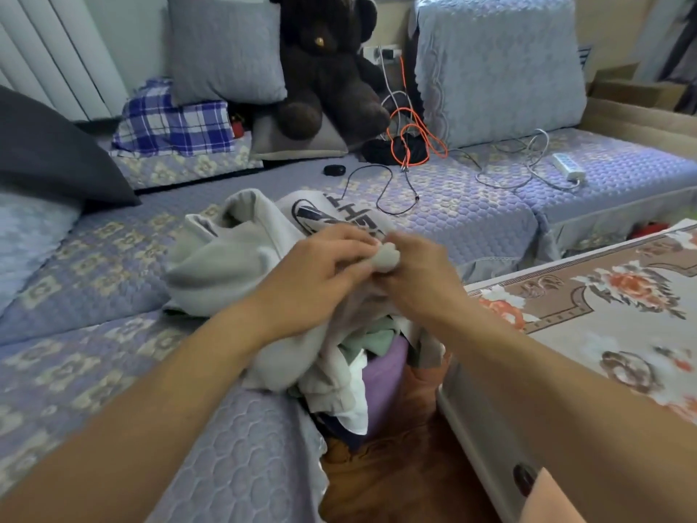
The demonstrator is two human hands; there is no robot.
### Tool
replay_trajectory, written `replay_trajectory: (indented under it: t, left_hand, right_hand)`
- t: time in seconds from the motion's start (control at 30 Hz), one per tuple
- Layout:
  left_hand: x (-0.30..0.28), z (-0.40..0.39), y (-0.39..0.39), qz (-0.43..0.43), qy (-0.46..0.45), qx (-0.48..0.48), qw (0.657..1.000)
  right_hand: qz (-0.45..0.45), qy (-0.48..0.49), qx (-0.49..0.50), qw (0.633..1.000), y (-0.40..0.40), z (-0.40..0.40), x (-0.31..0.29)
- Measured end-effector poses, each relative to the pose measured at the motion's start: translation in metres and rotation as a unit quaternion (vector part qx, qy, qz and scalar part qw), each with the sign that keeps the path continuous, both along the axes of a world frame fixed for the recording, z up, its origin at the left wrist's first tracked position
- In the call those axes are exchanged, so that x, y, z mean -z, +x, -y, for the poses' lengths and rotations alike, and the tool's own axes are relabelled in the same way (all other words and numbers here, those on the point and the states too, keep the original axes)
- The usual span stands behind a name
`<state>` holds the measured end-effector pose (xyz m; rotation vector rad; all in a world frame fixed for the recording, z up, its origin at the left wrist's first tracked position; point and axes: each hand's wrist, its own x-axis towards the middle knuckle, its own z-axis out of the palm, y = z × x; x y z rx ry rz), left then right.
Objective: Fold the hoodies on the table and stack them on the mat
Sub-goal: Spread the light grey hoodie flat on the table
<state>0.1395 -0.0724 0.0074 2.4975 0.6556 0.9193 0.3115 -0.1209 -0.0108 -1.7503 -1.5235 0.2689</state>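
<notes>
Hoodie (226, 258), pale grey and made of soft fleece, lies bunched in loose rounded folds on the near edge of a sofa (452, 220), with part of it draped down over a purple basket (384, 379). Dark printed lettering and an oval emblem show on its upper part.

Largest in view, the sofa wraps around the scene, covered in quilted lavender fabric stitched in a honeycomb pattern with cream flower blocks. At right sits a table (490, 428) topped by a mat (603, 315), flat and beige with orange flowers and brown scrollwork. Against the sofa back lean two padded grey-blue cushions (498, 62), and between them sits a fuzzy dark brown teddy bear (328, 66). A blue and white checked cloth (173, 122) lies folded at left. Thin orange and black cables (415, 141) coil over the seat, near a white power strip (567, 166).

Both hands meet over the hoodie. The left hand (320, 273) curls its fingers into the grey fabric. The right hand (418, 273) pinches a small rounded wad of the same cloth, its grip clamped on it. The two hands touch.

The basket holds crumpled white and green clothes.
</notes>
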Motion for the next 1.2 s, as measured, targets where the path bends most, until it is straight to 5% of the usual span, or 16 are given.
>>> replay_trajectory:
  t: [0.07,0.17,0.23,0.33,0.43,0.6,0.8,1.0,1.2]
  left_hand:
    - [0.025,-0.017,-0.029,-0.045,-0.032,-0.088,0.995]
    - [0.074,-0.059,-0.067,-0.291,-0.085,-0.296,0.906]
    - [0.099,-0.078,-0.073,-0.371,-0.086,-0.306,0.873]
    - [0.105,-0.087,-0.048,-0.382,-0.014,-0.261,0.886]
    - [0.065,-0.082,-0.026,-0.301,0.034,-0.288,0.909]
    - [-0.107,-0.059,0.017,0.027,0.099,-0.339,0.935]
    - [-0.296,0.034,0.158,0.284,0.086,-0.101,0.949]
    - [-0.394,0.213,0.289,0.379,0.059,0.170,0.908]
    - [-0.379,0.346,0.371,0.342,0.013,0.296,0.892]
  right_hand:
    - [0.032,-0.043,0.053,0.997,0.011,0.012,0.007]
    - [0.027,-0.052,0.065,0.996,0.026,0.032,0.009]
    - [-0.011,-0.031,0.060,0.998,0.029,0.041,0.004]
    - [-0.046,0.020,0.062,0.997,0.025,0.050,-0.008]
    - [-0.043,0.090,0.103,0.990,0.035,0.054,-0.032]
    - [0.002,0.193,0.210,0.959,0.087,0.063,-0.117]
    - [-0.004,0.367,0.292,0.883,0.154,0.142,-0.274]
    - [0.102,0.447,0.420,0.783,0.227,0.324,-0.375]
    - [0.182,0.413,0.534,0.715,0.249,0.505,-0.358]
